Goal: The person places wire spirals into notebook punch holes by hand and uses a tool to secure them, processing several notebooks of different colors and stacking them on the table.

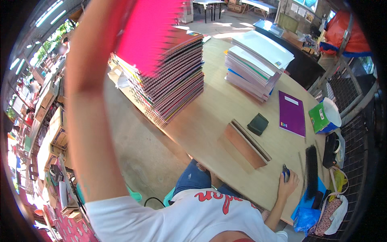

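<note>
My left arm is raised across the left of the view, and its hand is out of sight past the top edge. Beside that forearm is a blurred bright pink notebook (149, 34) with a coil along its right edge, over a tall stack of spiral notebooks (179, 76). Whether the pink notebook touches the stack I cannot tell. Low on the right of the table, my right hand (288, 186) is closed around small pliers with blue handles (286, 172), jaws pointing away from me. Near it lie a black bundle of binding coils (311, 169) and loose coils.
On the table (201, 133) are a wooden block (246, 147), a dark green piece (258, 124), a purple notebook (292, 113) and a white paper stack (258, 60). A green and blue container (324, 116) and bags (328, 215) stand along the right edge, beside wire mesh.
</note>
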Available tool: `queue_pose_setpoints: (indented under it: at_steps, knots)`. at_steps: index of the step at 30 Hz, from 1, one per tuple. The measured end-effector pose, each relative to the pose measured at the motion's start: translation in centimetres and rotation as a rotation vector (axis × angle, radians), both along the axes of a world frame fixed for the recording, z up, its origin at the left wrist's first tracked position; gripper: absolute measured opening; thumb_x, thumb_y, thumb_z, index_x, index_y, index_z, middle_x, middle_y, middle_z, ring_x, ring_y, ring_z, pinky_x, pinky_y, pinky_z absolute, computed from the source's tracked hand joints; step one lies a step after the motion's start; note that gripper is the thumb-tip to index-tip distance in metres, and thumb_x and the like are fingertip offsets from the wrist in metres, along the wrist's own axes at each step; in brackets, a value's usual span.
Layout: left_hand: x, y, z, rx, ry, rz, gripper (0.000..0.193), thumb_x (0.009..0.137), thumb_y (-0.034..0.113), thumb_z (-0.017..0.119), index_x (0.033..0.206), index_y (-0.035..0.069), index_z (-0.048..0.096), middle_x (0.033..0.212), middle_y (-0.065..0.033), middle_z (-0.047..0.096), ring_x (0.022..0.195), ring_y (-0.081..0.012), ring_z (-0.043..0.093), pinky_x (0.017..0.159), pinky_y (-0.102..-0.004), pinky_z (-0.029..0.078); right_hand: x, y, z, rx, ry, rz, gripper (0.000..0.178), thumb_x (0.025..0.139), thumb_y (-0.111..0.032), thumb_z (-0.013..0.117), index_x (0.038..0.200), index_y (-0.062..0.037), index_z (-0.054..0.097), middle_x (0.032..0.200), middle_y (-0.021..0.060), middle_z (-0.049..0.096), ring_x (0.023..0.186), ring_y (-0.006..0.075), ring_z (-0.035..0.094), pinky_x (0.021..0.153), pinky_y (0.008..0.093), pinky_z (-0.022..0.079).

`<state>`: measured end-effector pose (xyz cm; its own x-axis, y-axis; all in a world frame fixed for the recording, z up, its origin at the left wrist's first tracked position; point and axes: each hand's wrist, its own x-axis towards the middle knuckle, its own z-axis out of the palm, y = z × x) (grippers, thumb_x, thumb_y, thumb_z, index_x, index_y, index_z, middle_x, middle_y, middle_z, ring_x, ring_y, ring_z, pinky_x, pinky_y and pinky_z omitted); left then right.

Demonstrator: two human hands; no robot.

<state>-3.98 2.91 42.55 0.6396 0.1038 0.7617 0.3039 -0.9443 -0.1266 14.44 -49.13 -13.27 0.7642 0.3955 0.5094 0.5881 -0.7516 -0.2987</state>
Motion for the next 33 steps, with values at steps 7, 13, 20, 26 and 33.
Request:
queue_pose_setpoints:
  at_steps: [7, 13, 20, 26, 33]
  knots:
    - [5.0, 21.1, -8.4, 0.744, 0.829, -0.024, 0.042, 0.070, 0.031, 0.062, 0.103, 0.005, 0.063, 0.101, -0.0199, 0.061, 0.087, -0.0409, 0.062, 0.075, -0.0514, 0.049, -0.4, 0.8, 0.2, -0.031, 0.020, -0.013, 0.040, 0.078, -0.019, 0.072, 0.114, -0.0035, 0.061, 0.112, 0.0155, 0.060, 0.106, 0.0361, 0.052, 0.093, 0.0464, 0.041]
    - [4.3, 25.8, -19.1, 0.410, 0.688, -0.370, 0.022, 0.078, 0.017, 0.060, 0.096, 0.005, 0.060, 0.097, -0.0124, 0.061, 0.098, -0.0335, 0.059, 0.082, -0.0405, 0.050, 0.5, 2.0, -0.3, -0.011, 0.012, 0.033, 0.040, 0.078, -0.017, 0.071, 0.114, -0.0026, 0.061, 0.112, 0.0167, 0.059, 0.106, 0.0363, 0.052, 0.094, 0.0466, 0.041]
    - [6.3, 22.8, -25.1, -0.387, 0.617, -0.214, 0.028, 0.092, 0.024, 0.043, 0.099, 0.001, 0.057, 0.105, -0.0161, 0.059, 0.103, -0.0298, 0.053, 0.093, -0.0393, 0.042, -0.2, 1.3, 0.2, -0.043, 0.033, -0.037, 0.040, 0.079, -0.016, 0.071, 0.116, -0.0028, 0.061, 0.112, 0.0161, 0.059, 0.110, 0.0357, 0.051, 0.097, 0.0463, 0.040]
    - [6.4, 21.6, -24.6, -0.184, 0.629, -0.111, 0.030, 0.097, 0.034, 0.045, 0.105, 0.008, 0.057, 0.108, -0.0124, 0.057, 0.107, -0.0308, 0.051, 0.093, -0.0466, 0.039, -0.1, 1.0, 0.5, -0.163, 0.054, -0.044, 0.048, 0.076, -0.019, 0.073, 0.121, -0.0035, 0.060, 0.125, 0.0178, 0.055, 0.118, 0.0363, 0.049, 0.103, 0.0457, 0.038]
    - [15.5, 10.1, -14.4, -0.105, 0.659, -0.103, 0.040, 0.078, 0.034, 0.062, 0.109, 0.009, 0.064, 0.108, -0.0196, 0.063, 0.090, -0.0383, 0.063, 0.077, -0.0492, 0.050, -5.5, 11.8, 9.0, 0.144, 0.280, 0.407, 0.079, 0.065, -0.026, 0.084, 0.135, -0.0050, 0.054, 0.138, 0.0219, 0.048, 0.121, 0.0376, 0.051, 0.102, 0.0444, 0.042]
